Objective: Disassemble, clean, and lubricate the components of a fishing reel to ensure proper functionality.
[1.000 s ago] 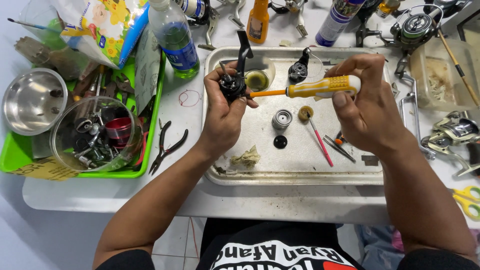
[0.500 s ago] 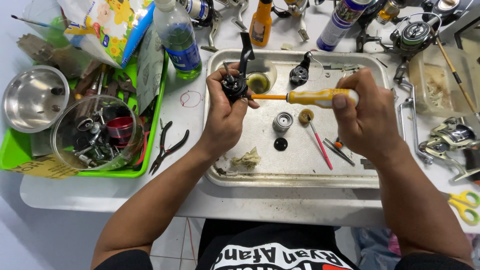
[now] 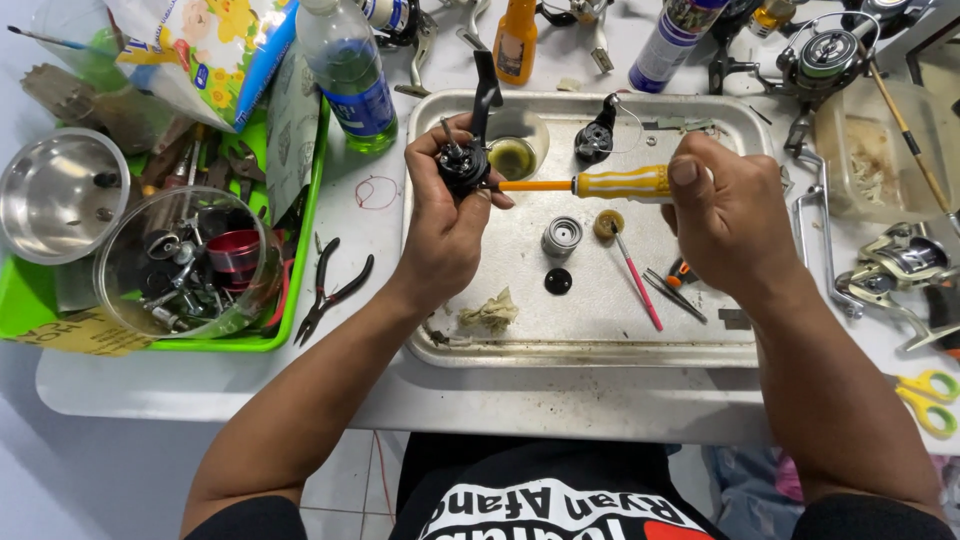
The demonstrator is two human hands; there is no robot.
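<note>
Reel body [image 3: 462, 168], small and black, sits in my left hand [image 3: 445, 225], held up over the top left part of the metal tray [image 3: 600, 345]. My left grip is clenched around it, with the black handle arm sticking up and away from me. My right hand [image 3: 730, 215] is clenched on the yellow screwdriver [image 3: 600, 184]. The screwdriver lies flat, left to right. Its orange shaft points left and its tip touches the right side of the reel body. So the reel lies straight to the left of my right grip, along the line of the tool. The left hand is the one at the reel; the right hand is well apart from it, at the far end of the handle. Below the tool, a small silver spool [image 3: 561, 237] and a black cap [image 3: 558, 281] rest on the tray. Black pliers [image 3: 333, 290] lie on the surface, left of the tray
</note>
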